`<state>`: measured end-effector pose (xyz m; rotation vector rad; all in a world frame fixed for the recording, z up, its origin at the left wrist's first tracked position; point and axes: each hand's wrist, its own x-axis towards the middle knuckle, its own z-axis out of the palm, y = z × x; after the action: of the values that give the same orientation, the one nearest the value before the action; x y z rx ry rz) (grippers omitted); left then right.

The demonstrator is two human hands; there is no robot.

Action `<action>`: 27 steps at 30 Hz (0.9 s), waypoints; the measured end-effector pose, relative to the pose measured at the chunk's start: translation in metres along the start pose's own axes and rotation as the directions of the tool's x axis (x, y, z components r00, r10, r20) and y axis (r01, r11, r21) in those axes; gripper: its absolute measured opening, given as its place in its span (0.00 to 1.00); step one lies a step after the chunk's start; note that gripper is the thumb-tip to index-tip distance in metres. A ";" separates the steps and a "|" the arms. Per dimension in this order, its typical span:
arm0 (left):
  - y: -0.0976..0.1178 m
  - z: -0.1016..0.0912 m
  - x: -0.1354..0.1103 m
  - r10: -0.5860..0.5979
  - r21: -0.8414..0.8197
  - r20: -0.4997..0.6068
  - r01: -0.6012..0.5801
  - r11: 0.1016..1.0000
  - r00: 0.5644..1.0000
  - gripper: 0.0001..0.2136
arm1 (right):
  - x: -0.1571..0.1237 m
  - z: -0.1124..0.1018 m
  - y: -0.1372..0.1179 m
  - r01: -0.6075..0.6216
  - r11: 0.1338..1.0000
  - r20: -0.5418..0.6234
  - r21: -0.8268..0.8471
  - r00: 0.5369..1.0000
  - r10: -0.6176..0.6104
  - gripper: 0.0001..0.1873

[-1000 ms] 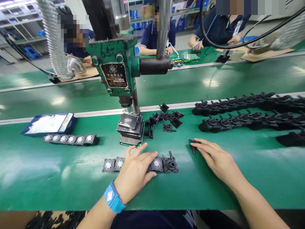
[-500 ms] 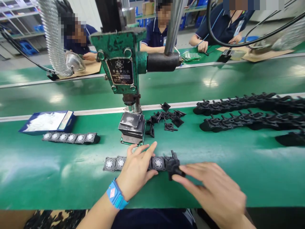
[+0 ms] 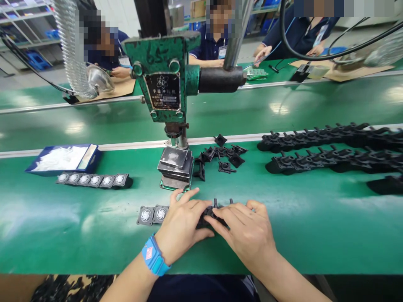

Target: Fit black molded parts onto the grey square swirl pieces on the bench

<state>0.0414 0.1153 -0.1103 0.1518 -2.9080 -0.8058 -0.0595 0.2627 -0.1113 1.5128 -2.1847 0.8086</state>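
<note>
Half a second ago the right hand (image 3: 248,233) was reaching in with a black part; now both hands have met over the black part (image 3: 210,213), close together. Far to the left of the hands, a blue box (image 3: 64,158) holds white stuff (too blurry to name). The left hand (image 3: 182,224) lies half spread, fingers on the part and on the row of fan pieces (image 3: 153,214) on the green worktop (image 3: 315,235). The right hand's fingertips pinch the part, just beside the left hand.
</note>
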 end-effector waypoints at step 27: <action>0.000 0.002 0.007 -0.005 -0.014 0.038 0.005 1.000 0.999 0.37 | 0.005 0.000 0.012 0.069 0.980 0.049 0.187 0.996 -0.080 0.06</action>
<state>0.0343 0.1156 -0.1115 0.1438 -2.9381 -0.8382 -0.0726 0.2626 -0.1112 1.7143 -2.1276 0.9785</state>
